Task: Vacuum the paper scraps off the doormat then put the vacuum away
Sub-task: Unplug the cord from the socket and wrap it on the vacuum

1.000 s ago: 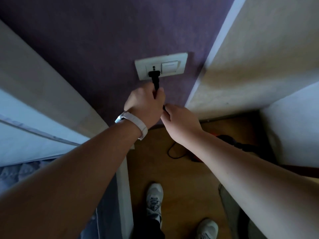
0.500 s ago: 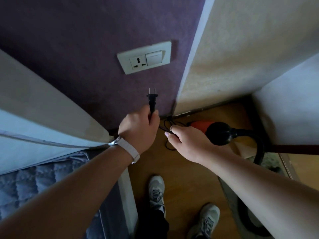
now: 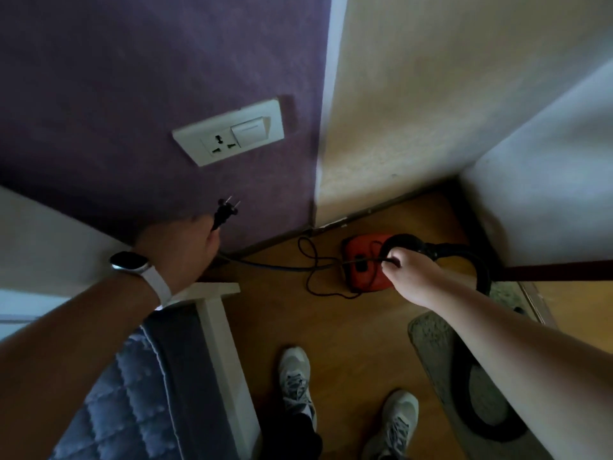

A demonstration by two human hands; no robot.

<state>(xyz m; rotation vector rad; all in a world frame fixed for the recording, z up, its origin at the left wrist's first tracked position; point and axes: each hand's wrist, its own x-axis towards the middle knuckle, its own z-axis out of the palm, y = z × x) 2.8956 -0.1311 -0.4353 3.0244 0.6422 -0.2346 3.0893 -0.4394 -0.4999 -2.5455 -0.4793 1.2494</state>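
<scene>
Since the earlier frame, the right hand (image 3: 403, 270) has moved out along the cord (image 3: 361, 259), away from the left hand (image 3: 185, 250). The doormat (image 3: 438, 353) lies beneath the right forearm. The right hand's fingers pinch the cord directly over the red vacuum (image 3: 365, 281). The left hand grips the plug (image 3: 225, 212), unplugged, below the wall socket (image 3: 229, 134).

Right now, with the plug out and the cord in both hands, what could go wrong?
1. The cord lies in loose loops on the floor before the shoes; it could tangle or trip.
2. The right hand pinches the cord above the red vacuum; a hard pull might drag it.
3. The left hand grips the plug, prongs bare; they might scrape the wall.
</scene>
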